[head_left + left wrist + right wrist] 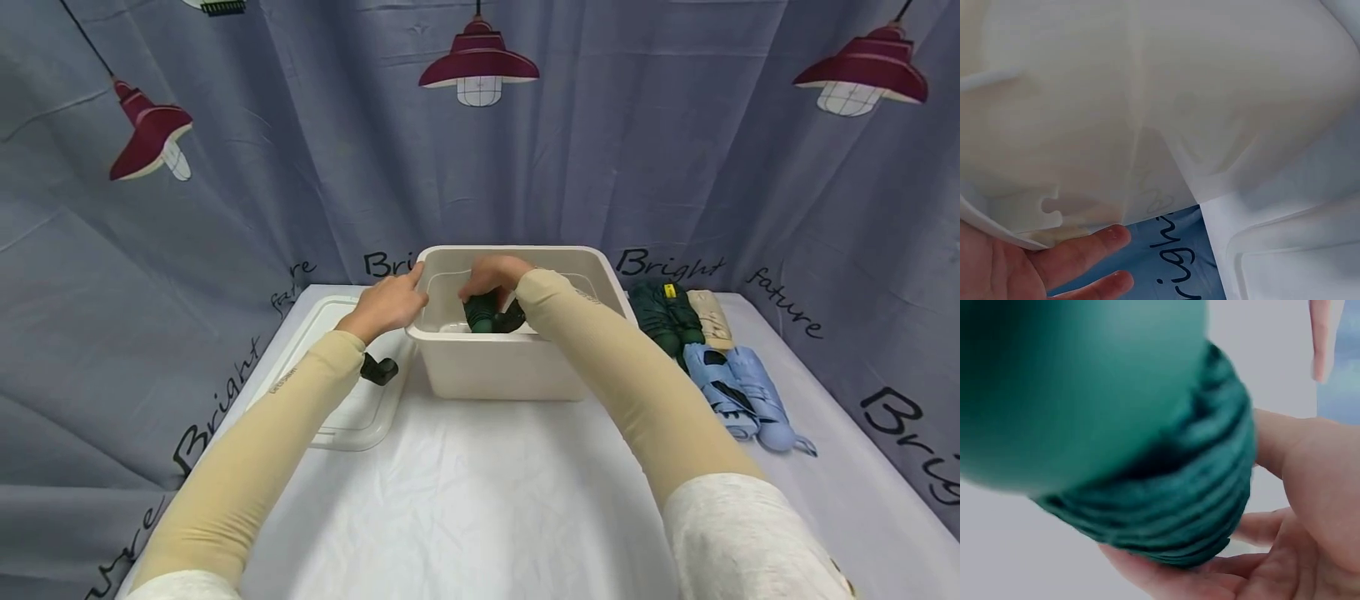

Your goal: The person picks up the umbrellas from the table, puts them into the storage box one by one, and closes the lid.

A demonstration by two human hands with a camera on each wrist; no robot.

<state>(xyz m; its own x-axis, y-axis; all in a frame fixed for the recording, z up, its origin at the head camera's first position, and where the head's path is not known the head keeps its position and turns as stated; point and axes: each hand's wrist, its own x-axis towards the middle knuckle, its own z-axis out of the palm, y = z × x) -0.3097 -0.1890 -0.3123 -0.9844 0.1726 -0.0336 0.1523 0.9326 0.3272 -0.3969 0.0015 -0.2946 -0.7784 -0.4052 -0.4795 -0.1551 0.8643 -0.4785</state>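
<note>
Inside the white plastic box (498, 367), my right hand (495, 277) grips a dark green folded umbrella (480, 312). The right wrist view shows the umbrella's gathered fabric (1204, 500) between thumb and fingers, with its smooth rounded green end close to the camera. My left hand (388, 302) rests at the box's left rim. Its fingers (1079, 256) lie nearly straight along the outside of the wall. Part of the umbrella is hidden by the right hand and the box's front wall.
A white lid (352, 417) lies on the table left of the box, partly under my left arm. To the right lie dark green umbrellas (660, 317), a beige one (711, 318) and light blue ones (763, 400). A grey-blue curtain (585, 167) hangs behind the table.
</note>
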